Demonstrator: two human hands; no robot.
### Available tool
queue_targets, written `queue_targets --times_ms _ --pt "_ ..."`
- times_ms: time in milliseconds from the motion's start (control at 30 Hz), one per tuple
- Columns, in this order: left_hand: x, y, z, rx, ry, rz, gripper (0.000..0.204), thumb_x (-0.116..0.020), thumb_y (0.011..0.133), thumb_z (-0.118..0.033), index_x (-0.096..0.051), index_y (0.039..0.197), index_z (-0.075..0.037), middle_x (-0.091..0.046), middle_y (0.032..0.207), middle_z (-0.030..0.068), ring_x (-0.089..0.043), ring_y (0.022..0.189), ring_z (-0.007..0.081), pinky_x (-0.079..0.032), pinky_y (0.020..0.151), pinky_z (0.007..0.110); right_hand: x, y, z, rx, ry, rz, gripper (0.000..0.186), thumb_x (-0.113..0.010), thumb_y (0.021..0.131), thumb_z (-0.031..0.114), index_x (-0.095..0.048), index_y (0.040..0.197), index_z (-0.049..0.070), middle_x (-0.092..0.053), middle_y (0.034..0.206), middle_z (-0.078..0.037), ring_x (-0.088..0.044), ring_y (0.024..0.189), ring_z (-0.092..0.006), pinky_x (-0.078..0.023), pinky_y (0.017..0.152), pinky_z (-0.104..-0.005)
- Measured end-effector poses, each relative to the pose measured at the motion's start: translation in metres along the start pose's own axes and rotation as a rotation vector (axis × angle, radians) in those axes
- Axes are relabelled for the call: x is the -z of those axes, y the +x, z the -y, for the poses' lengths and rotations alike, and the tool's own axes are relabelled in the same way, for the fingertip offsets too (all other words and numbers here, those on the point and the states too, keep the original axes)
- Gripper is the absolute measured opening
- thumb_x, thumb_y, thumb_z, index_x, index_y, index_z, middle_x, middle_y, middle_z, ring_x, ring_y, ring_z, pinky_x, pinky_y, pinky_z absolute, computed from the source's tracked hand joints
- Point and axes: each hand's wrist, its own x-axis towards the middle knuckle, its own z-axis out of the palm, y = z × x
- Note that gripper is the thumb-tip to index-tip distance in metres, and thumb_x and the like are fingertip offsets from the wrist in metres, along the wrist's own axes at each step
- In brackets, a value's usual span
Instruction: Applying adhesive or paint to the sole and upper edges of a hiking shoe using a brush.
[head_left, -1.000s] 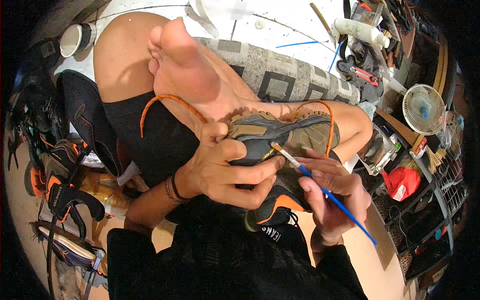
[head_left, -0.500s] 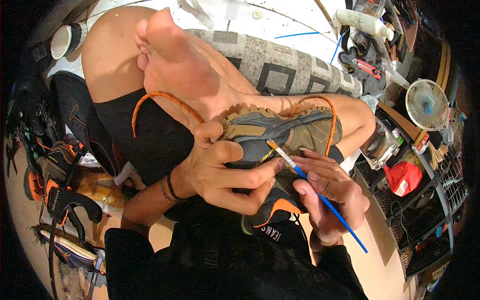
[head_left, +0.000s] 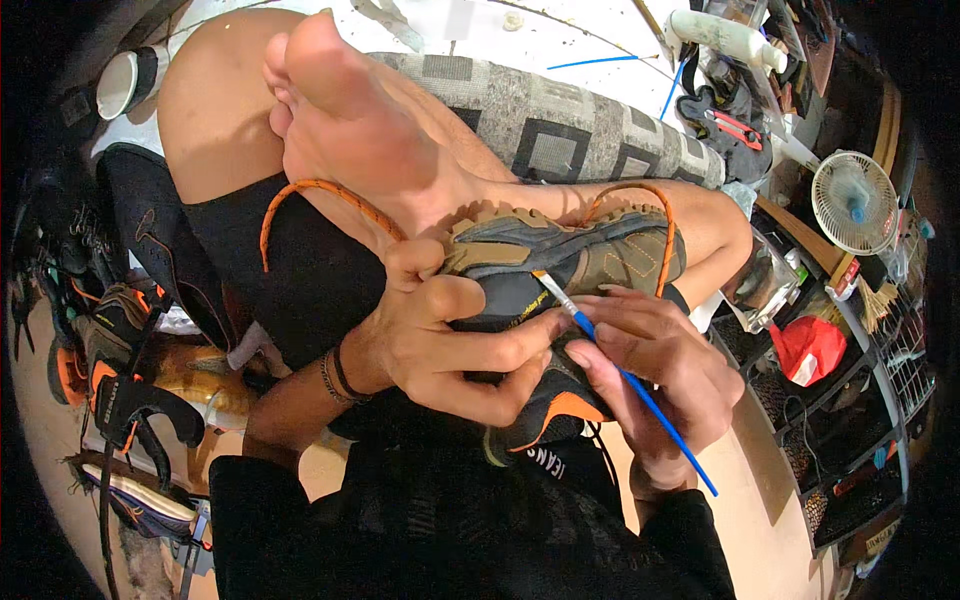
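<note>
My left hand (head_left: 440, 350) grips a brown, black and orange shoe (head_left: 620, 262) held on its side, with the sole's lugged edge upward. An orange lace (head_left: 656, 195) loops from it. My right hand (head_left: 665, 385) holds a blue paintbrush (head_left: 650, 405), whose tan bristles touch the shoe's side just below the midsole edge. A bare foot (head_left: 350, 140) and shin lie directly beyond the shoe, across my lap.
A patterned roll (head_left: 555, 135) lies beyond my leg, near loose brushes (head_left: 600, 62), a white bottle (head_left: 715, 38) and a cutter (head_left: 738, 130). At right are a small fan (head_left: 855, 205) and racks (head_left: 840, 440); at left, a cup (head_left: 118, 85) and several shoes (head_left: 115, 330).
The brush tip has moved up and slightly left, closer to the midsole edge. My right hand has risen a little with it. The view has shifted slightly.
</note>
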Motion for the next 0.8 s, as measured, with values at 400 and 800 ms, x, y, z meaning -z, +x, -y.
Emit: queue_targets --times_ms 400,800 --pt "0.001 -0.002 0.000 -0.024 0.027 0.022 0.024 -0.078 0.066 -0.025 -0.057 0.070 -0.036 -0.070 0.105 -0.0217 -0.044 0.085 0.0126 -0.029 0.076 0.037 0.000 0.005 -0.001 0.027 -0.059 0.010 0.018 -0.081 0.075 -0.007 -0.066 0.085 -0.003 -0.070 0.089 -0.016 -0.071 0.082 -0.0297 -0.058 0.072 -0.0382" --pt "-0.001 -0.005 -0.002 -0.031 0.019 -0.002 0.021 -0.076 0.064 -0.026 -0.059 0.073 -0.036 -0.064 0.101 -0.0225 -0.043 0.085 0.0124 -0.030 0.076 0.037 -0.005 0.012 0.001 0.090 0.009 0.043 0.018 -0.082 0.077 -0.004 -0.064 0.080 -0.002 -0.069 0.087 -0.016 -0.073 0.087 -0.0326 -0.061 0.084 -0.0431"
